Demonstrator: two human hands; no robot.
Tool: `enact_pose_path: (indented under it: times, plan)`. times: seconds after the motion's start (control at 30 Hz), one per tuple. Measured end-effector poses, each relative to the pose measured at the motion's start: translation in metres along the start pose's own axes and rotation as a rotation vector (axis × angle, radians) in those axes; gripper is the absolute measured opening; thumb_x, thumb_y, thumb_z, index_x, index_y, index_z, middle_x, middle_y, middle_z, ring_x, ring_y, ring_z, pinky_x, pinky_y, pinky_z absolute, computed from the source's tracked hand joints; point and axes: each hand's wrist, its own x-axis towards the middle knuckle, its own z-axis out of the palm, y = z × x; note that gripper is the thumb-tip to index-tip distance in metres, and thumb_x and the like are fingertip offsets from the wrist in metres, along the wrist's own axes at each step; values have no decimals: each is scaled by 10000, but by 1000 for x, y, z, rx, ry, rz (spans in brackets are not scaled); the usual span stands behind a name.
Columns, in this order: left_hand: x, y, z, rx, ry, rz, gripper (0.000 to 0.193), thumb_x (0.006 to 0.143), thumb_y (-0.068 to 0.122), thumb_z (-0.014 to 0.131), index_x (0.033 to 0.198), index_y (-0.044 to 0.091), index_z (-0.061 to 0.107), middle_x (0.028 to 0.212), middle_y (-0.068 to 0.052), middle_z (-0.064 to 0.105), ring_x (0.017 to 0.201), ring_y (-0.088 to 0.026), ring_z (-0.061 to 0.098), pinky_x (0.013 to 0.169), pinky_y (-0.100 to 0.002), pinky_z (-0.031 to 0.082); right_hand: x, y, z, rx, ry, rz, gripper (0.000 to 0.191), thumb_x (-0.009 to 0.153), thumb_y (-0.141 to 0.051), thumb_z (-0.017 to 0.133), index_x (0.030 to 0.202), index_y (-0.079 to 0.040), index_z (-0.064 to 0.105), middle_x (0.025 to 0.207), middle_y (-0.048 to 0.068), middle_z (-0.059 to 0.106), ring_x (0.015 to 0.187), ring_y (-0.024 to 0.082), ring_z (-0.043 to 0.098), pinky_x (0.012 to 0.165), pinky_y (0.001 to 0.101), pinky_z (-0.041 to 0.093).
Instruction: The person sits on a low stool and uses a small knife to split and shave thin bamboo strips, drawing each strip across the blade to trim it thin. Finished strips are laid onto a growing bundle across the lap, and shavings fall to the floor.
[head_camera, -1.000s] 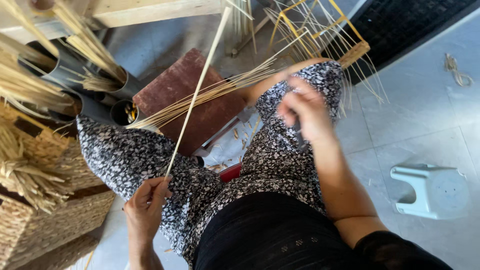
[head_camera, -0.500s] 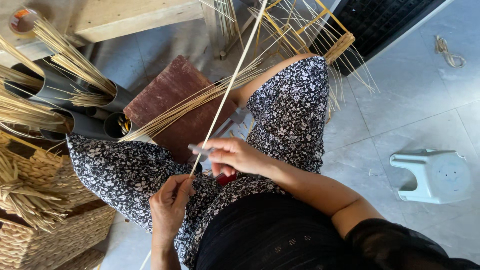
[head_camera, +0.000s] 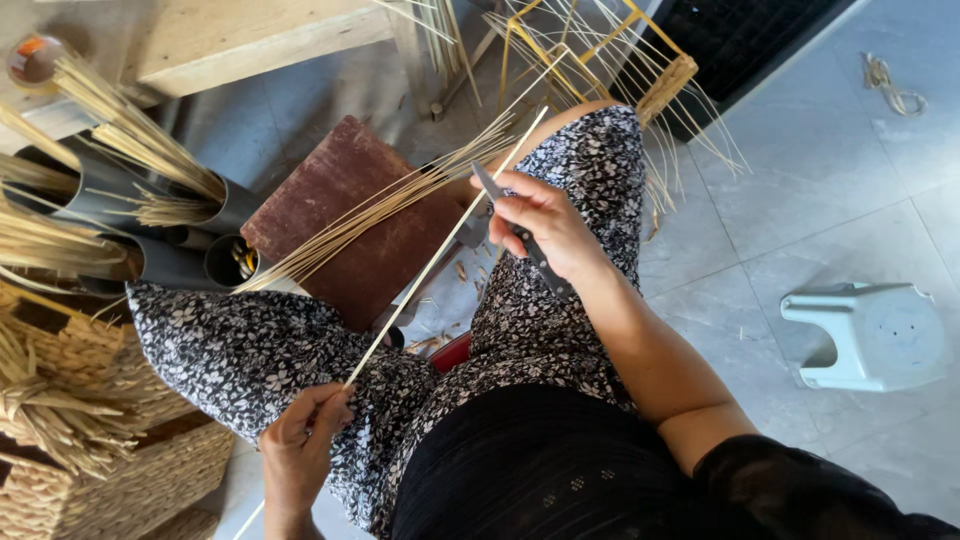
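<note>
A long, thin, pale bamboo strip (head_camera: 445, 240) ran diagonally across the lap, lower left to upper right. The left hand (head_camera: 300, 450) pinched its lower end; the right hand (head_camera: 545, 225), closed around a dark-handled knife (head_camera: 520, 235), pressed the blade against the strip's upper stretch, above a reddish-brown wooden block (head_camera: 350, 215).

Bright, even daylight — soft shadows fall under the pale plastic stool (head_camera: 870, 335) on the tiled floor (head_camera: 800, 200); focus is sharp, with slight wide-angle bending at the edges.
</note>
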Motion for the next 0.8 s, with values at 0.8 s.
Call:
enact_pose_path:
  times: [0.8]
  plan:
    - [27,26,43,-218,-9,-112,198,988,55,615,1157,17,710,797,-52,738,613,-63,598,532,-198,475,-33,27,90,-218,-458,256,491,1041,-70,505,1527,-85,439,763,59,702,548,60,603,482,209,518]
